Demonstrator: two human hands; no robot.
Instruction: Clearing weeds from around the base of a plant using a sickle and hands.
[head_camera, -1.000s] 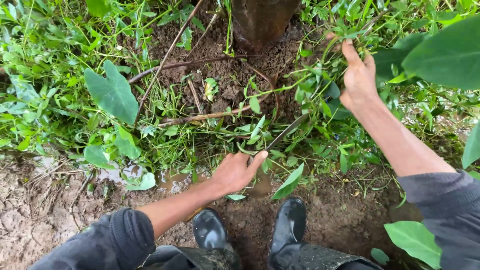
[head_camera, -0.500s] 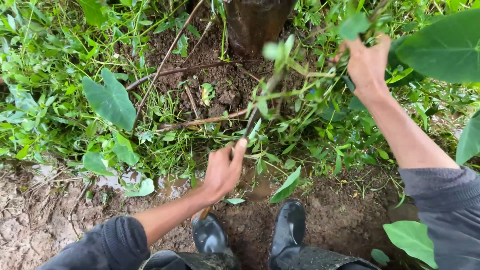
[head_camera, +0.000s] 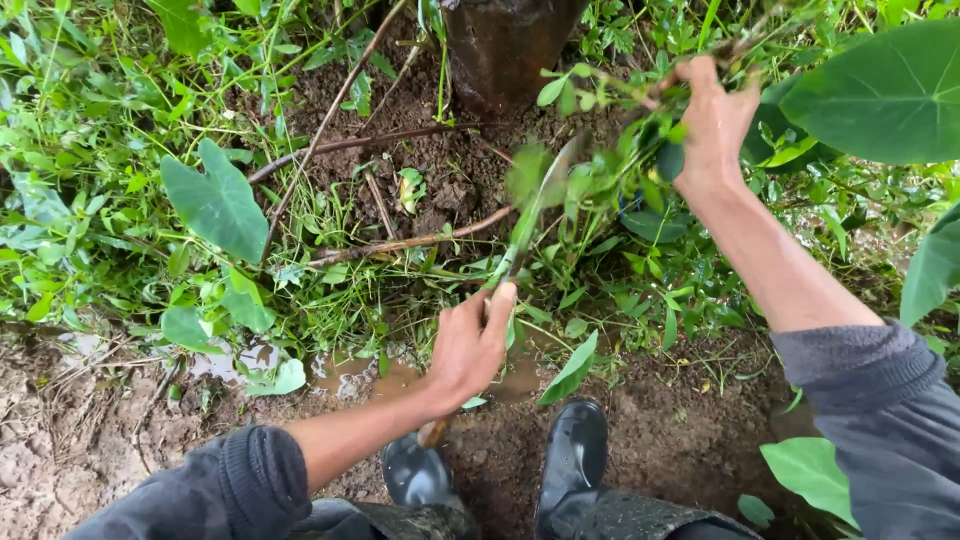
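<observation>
My left hand (head_camera: 468, 345) grips the wooden handle of a long blade (head_camera: 528, 215), which angles up and to the right into leafy weeds. My right hand (head_camera: 712, 125) is closed around a bunch of green weed stems (head_camera: 610, 170) and holds them up near the dark tree trunk (head_camera: 505, 45). The blade's far part is blurred and sits among the stems just left of my right hand. Both forearms are bare with dark sleeves pushed up.
My two black rubber boots (head_camera: 575, 455) stand on wet brown mud at the bottom. A muddy puddle (head_camera: 345, 375) lies by my left hand. Fallen sticks (head_camera: 400, 240) cross bare soil under the trunk. Big heart-shaped leaves (head_camera: 880, 90) hang at right, another (head_camera: 215, 200) at left.
My left hand has swung the blade up and to the right into the weeds. My right hand has lifted the gripped stems higher, and the plants now bend toward it.
</observation>
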